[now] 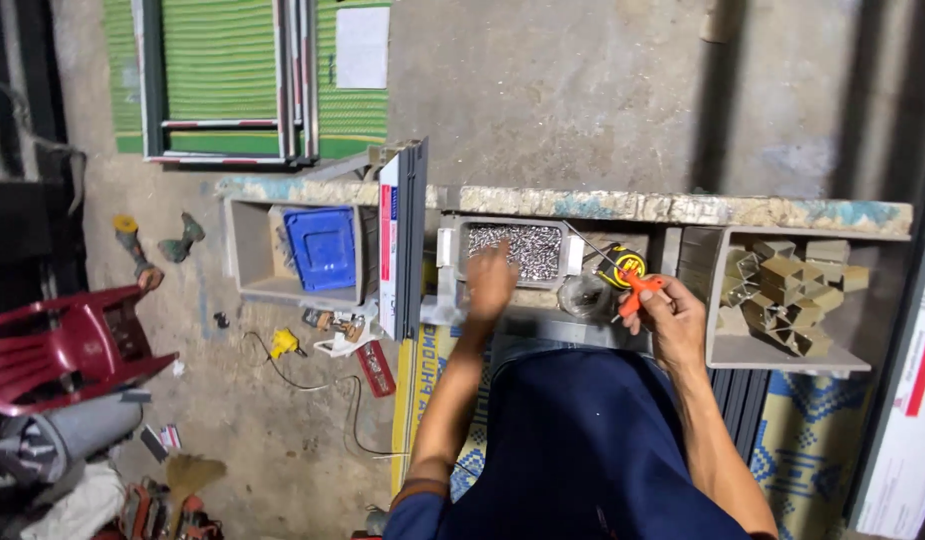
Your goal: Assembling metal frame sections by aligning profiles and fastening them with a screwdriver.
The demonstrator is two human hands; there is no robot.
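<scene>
My left hand reaches into a grey tray filled with small silver screws; the hand is blurred, and I cannot make out whether it holds a screw. My right hand grips an orange-handled screwdriver, its thin shaft pointing up and left over the tray's right end. A yellow and black tape measure lies just behind the screwdriver handle. A round clear lid or dish sits between the two hands.
A workbench edge with shelf compartments runs across: a blue plastic box at left, tan metal brackets at right. Upright aluminium profiles stand beside the tray. A red plastic chair, drills and cables lie on the concrete floor.
</scene>
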